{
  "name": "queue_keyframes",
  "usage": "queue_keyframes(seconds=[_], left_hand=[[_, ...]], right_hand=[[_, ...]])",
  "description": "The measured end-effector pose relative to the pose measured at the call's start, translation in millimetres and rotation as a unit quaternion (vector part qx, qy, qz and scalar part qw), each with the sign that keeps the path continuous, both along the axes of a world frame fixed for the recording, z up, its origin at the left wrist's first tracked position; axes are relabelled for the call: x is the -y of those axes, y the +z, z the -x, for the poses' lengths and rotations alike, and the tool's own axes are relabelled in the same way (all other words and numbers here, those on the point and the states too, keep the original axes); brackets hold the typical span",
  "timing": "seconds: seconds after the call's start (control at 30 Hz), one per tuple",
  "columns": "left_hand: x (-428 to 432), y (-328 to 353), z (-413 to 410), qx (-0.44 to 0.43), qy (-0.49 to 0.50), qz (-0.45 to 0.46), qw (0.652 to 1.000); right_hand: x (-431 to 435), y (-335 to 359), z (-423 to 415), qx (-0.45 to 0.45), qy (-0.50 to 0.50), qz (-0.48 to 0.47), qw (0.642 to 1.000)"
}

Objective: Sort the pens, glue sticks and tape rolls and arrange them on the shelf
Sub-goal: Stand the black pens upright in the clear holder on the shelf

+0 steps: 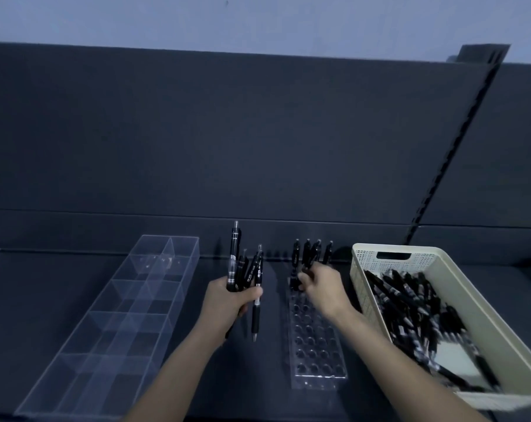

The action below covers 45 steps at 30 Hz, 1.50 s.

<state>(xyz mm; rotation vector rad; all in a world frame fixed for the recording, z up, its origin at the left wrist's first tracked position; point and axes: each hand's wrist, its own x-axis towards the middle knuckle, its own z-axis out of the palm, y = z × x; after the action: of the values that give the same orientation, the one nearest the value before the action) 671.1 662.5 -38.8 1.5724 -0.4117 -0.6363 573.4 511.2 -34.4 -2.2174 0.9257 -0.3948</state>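
Observation:
My left hand (227,303) grips a bunch of several black pens (246,271), held upright above the dark shelf (75,269). One pen in the bunch hangs lower, tip down. My right hand (320,284) pinches a black pen (307,264) at the far end of a clear pen holder (317,351) with rows of round holes. Several black pens (312,249) stand in the holder's far row. A cream basket (483,303) on the right holds a heap of black pens (416,303).
A long clear divided organiser (118,315) lies on the shelf to the left of my hands. The dark back panel (227,141) rises behind everything, with a slotted upright rail (459,141) at the right.

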Motion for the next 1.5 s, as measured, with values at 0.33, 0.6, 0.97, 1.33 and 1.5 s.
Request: queue_keyframes(seconds=[0.33, 0.6, 0.97, 1.33, 1.5], left_hand=[[5.8, -4.8, 0.9, 0.011, 0.002, 0.005, 1.000], [6.2, -7.2, 3.6, 0.004, 0.015, 0.010, 1.000], [11.4, -3.3, 6.8, -0.005, 0.012, 0.017, 1.000], [7.6, 0.4, 9.8, 0.006, 0.014, 0.020, 1.000], [6.6, 3.4, 11.2, -0.007, 0.009, 0.023, 1.000]], right_hand=[[-11.9, -16.7, -6.4, -0.028, -0.016, 0.047, 0.998], [-12.7, -23.8, -6.0, -0.016, -0.038, 0.054, 0.998], [-8.0, -12.9, -5.8, -0.058, -0.016, 0.053, 0.997], [-13.0, -13.9, -5.2, -0.093, 0.025, 0.126, 0.987], [-11.2, -12.5, 5.1, -0.038, 0.006, 0.081, 0.996]])
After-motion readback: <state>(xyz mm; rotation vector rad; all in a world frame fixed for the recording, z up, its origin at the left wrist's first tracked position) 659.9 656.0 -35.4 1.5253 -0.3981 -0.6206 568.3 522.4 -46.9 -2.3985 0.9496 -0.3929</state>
